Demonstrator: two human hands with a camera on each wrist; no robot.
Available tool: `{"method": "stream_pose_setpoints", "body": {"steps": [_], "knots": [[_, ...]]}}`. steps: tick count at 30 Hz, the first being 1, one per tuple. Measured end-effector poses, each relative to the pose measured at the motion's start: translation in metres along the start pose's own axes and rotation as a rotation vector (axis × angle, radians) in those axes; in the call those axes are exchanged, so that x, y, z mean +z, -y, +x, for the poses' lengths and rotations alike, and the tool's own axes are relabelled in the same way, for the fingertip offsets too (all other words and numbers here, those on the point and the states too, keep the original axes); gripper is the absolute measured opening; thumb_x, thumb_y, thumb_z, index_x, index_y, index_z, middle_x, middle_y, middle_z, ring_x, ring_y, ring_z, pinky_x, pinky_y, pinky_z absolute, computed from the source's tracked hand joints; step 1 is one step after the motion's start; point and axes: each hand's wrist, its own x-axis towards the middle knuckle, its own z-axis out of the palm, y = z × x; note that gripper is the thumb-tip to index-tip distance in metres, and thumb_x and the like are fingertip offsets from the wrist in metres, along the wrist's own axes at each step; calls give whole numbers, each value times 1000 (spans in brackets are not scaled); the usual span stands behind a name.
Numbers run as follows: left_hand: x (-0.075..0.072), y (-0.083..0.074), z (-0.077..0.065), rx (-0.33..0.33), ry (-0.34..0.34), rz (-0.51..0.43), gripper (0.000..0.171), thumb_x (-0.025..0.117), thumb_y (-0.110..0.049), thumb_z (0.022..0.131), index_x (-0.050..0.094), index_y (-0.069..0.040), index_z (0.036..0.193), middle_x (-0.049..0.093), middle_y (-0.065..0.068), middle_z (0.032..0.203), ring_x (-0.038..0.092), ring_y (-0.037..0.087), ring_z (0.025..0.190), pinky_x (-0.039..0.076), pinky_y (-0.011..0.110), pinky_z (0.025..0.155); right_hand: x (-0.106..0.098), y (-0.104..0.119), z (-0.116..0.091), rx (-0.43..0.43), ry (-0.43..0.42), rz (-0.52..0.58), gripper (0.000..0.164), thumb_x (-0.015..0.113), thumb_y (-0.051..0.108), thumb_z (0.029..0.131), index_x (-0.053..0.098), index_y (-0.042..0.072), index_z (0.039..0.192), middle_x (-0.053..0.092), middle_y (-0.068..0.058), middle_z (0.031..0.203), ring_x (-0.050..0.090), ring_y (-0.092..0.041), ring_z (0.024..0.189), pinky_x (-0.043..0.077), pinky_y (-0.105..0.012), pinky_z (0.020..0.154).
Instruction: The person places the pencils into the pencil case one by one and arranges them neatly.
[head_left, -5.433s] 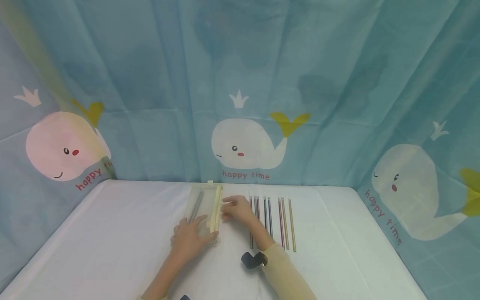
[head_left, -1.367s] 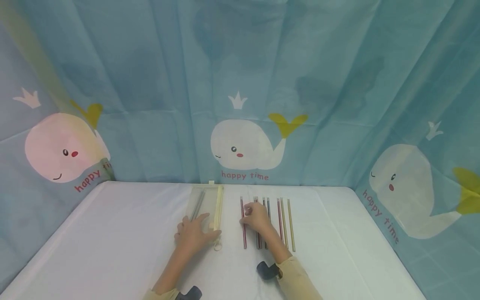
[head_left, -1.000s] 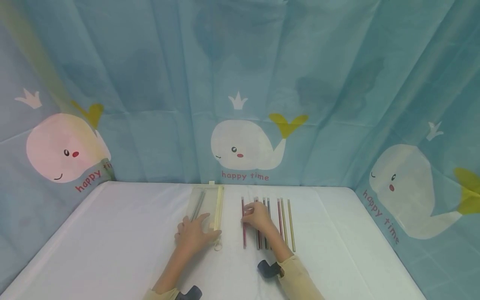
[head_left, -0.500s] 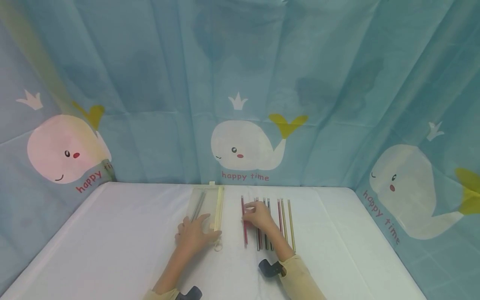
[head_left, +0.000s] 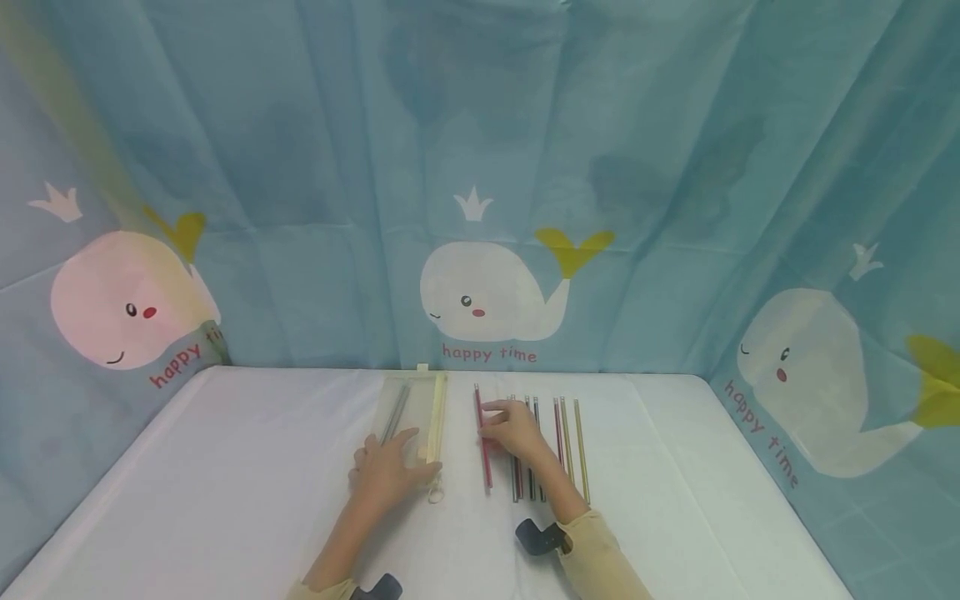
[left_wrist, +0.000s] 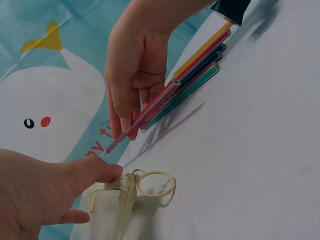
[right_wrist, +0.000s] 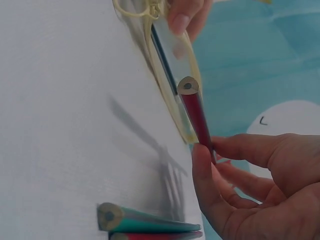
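A red pencil (head_left: 487, 467) is pinched between the thumb and fingers of my right hand (head_left: 517, 433), tilted and clear of the table. Its blunt end shows large in the right wrist view, over the pale mesh pencil case (head_left: 422, 398). That case lies lengthwise on the table, its zip along the right side. My left hand (head_left: 386, 473) grips the near part of it, thumb by the zip edge and fingers toward the left edge. Dark pencils (head_left: 395, 412) show through the mesh. The case's near left part is hidden beneath the hand.
Right of the case, several pencils lie side by side, among them a green pencil (right_wrist: 150, 220) and a yellow pencil (head_left: 582, 450). My right forearm passes over some. A cream ring (left_wrist: 174, 186) hangs from the case's near end. A whale-print curtain (head_left: 480, 167) stands behind the white table.
My right hand has come from the case's edge to the pencils, taken the leftmost red pencil and lifted it slightly leftward. My left hand stays on the case.
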Motion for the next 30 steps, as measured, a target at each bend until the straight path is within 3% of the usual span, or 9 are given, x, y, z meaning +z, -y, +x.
{"method": "stream_pose_setpoints", "body": {"steps": [14, 30], "knots": [[1, 2, 2, -2, 13, 7, 79, 85, -47, 86, 58, -8, 149, 46, 39, 143, 45, 56, 125, 39, 75, 97, 6, 3, 0, 12, 20, 42, 46, 77, 4, 92, 66, -2, 136, 76, -14, 100, 76, -22, 81, 63, -34, 73], [0, 4, 3, 18, 13, 10, 79, 84, -50, 85, 59, -7, 147, 45, 42, 143, 44, 61, 126, 39, 77, 97, 21, 9, 8, -20, 119, 92, 42, 75, 1, 92, 66, -7, 133, 78, -16, 99, 77, -22, 82, 63, -33, 74]]}}
